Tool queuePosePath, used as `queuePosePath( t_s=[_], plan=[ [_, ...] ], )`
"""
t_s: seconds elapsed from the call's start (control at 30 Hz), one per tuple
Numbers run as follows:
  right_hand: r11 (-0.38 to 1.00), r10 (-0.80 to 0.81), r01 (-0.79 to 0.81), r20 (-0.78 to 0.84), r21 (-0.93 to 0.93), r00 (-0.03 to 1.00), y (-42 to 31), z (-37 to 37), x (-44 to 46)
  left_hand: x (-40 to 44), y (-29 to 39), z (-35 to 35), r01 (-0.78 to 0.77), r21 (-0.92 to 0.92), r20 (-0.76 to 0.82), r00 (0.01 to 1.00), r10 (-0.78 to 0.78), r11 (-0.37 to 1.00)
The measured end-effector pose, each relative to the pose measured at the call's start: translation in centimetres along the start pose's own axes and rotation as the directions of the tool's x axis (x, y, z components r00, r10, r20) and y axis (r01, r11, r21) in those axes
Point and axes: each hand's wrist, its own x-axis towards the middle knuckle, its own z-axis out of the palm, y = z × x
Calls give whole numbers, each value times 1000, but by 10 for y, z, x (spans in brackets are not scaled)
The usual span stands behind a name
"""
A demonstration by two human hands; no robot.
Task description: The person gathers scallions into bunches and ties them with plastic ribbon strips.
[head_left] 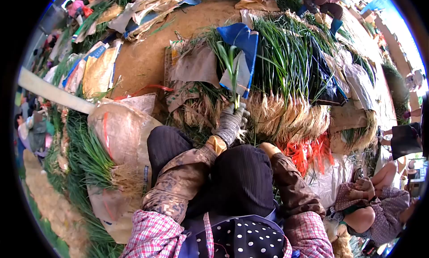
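Where the left hand (230, 124) grips: its fingers, in a grey ribbed glove, are closed around the pale lower ends of a small bunch of long green leafy stalks (234, 81), held upright just beyond the knees.
Right hand: only a tan cuff (270, 149) shows beside the right knee; how far open the fingers are, and what they touch, cannot be told.
Green rows: long green plants with pale stringy roots (286, 75) lie to the right of the held bunch, roots toward the near side.
Sacking: a blue-and-grey sheet (241, 39) lies behind the held leaves.
Red strips: thin bright-red plastic strips (308, 155) lie near the roots, right of the knees.
Left side: a beige woven sack (129, 128) carries another rooted green bundle (100, 166).
Near right: another person (380, 209) sits with bent legs.
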Motion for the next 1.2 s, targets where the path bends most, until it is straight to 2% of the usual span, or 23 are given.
queuePosePath(
  t_s=[0.03, 0.07, 0.1, 0.13, 0.17, 0.23, 0.37, 0.4, 0.43, 0.5, 0.57, 0.63, 0.67, 0.7, 0.77, 0.83, 0.9, 0.97, 1.0, 1.03, 1.1, 1.13, 1.2],
  plan=[
    [994, -112, 113, 94, -4, 989, 2, -13, -9, 6, -4, -3, 2, -52, -9, 1000, -2, 999],
    [953, 16, -23, -25, -304, 1000, 13, -3, 28, 10, -10, -4, 40, -129, 11, 999, -38, 991],
    [983, 174, -184, -328, 0, 929, -30, -73, -10, 13, -18, -5, 82, -202, 34, 996, -76, 976],
    [998, -26, -28, -703, -64, 711, -17, -77, 6, 19, -27, -4, 70, -215, 48, 997, -61, 974],
    [980, 146, -198, -675, 0, 723, -25, -104, 20, 7, -17, -2, 165, -138, 90, 984, -153, 977],
    [987, 103, -158, -735, -6, 670, -14, -129, 51, 10, -7, 5, 394, 66, 23, 918, -396, 917],
    [986, 95, -162, -668, -39, 738, -22, -130, 48, 21, -29, 1, 302, -129, 154, 947, -282, 944],
    [983, 141, -181, -652, 6, 745, -32, -124, 35, 2, 4, 12, 399, -68, 35, 917, -398, 914],
    [975, 129, -213, -627, -61, 768, -42, -114, 17, 18, -22, 10, 239, -94, 89, 969, -231, 966],
    [970, 49, -172, -555, -170, 830, -59, -84, -12, 20, -18, 6, 216, 37, 188, 958, -219, 976],
    [961, -264, 236, -709, -141, 653, -65, -66, -42, 19, -21, 2, 212, -2, 245, 947, -205, 977],
    [959, 24, 125, -511, 256, 859, -66, -72, -42, 25, -29, -2, 183, 54, 208, 959, -190, 982],
    [809, 120, 209, -502, 550, 857, -60, -79, -36, 21, -16, 1, 271, 196, 186, 933, -307, 942],
    [581, 160, 284, -449, 763, 879, -51, -76, -18, 24, -24, 2, 243, 116, 196, 945, -262, 963],
    [379, 172, 356, -443, 854, 880, -45, -79, 13, 27, -43, 5, 182, -44, 204, 964, -169, 982],
    [32, 209, 205, -207, 978, 956, -42, -81, 33, 18, -29, 7, 181, 91, 138, 971, -193, 979],
    [94, 335, 207, -227, 974, 914, -45, -81, 40, 11, -17, 9, 204, 192, 41, 976, -216, 960],
    [626, 301, 204, -474, 753, 827, -10, -34, 70, 5, -5, 13, 196, 186, -58, 980, -189, 963],
    [943, 70, 32, -290, 331, 955, -27, -58, 46, 8, -3, 7, 166, 192, -61, 986, -157, 967],
    [902, -140, 235, -268, 361, 953, -12, -30, 43, 9, -4, 2, 144, 194, -64, 989, -134, 970],
    [963, -158, 213, -295, 166, 942, -32, -39, 1, 14, -6, 0, 63, -76, -23, 998, -65, 995],
    [938, -200, 304, -452, 169, 869, -24, -43, 7, 17, -5, -1, 88, -95, -39, 995, -92, 992],
    [981, 139, -23, -622, 191, 771, -29, -85, 19, 16, -3, -4, 168, -239, -50, 981, -185, 956]
  ],
)
